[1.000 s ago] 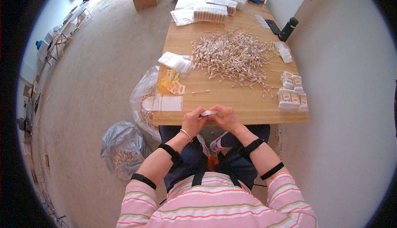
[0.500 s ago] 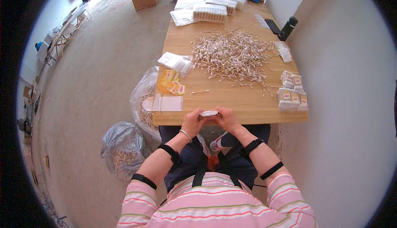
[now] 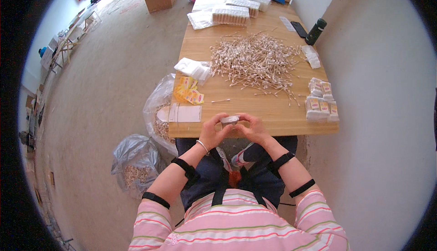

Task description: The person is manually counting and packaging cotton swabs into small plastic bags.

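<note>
At the near edge of the table (image 3: pixel 273 114), my left hand (image 3: pixel 212 132) and my right hand (image 3: pixel 254 129) close round a small bundle of cotton swabs (image 3: pixel 230 120) from both sides. Its white ends face up; whether a bag surrounds it I cannot make out. Beyond my hands lies a big loose heap of cotton swabs (image 3: pixel 255 59). One single cotton swab (image 3: pixel 221 100) rests apart, left of the middle. Yellow printed cards (image 3: pixel 189 91) and clear plastic bags (image 3: pixel 193 69) lie along the left edge.
Filled swab packs (image 3: pixel 321 107) are stacked at the right edge. A dark bottle (image 3: pixel 316 31) and a phone (image 3: pixel 299 29) stand near the wall. Larger swab packs (image 3: pixel 231 15) sit at the far end. Bags of swabs (image 3: pixel 136 173) are on the floor at left.
My hands have lifted slightly and turned the bundle, so more of its side shows between my fingers. The things on the table have stayed put.
</note>
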